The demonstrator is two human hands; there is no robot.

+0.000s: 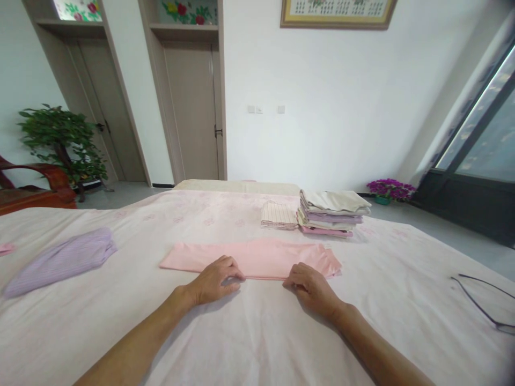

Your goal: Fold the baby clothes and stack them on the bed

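A pink garment, folded into a long flat strip, lies crosswise on the bed in front of me. Its right end is gathered and wrinkled. My left hand rests at the near edge, left of the middle, with fingertips on the cloth and the thumb apart from them. Farther right along the same edge, the curled fingers of my right hand close on the fabric; the fingertips are partly hidden.
Behind the garment stand a stack of folded clothes and a striped folded cloth. A purple striped garment lies at left, with a pink scrap at the edge. Eyeglasses rest on the pale bedsheet at right.
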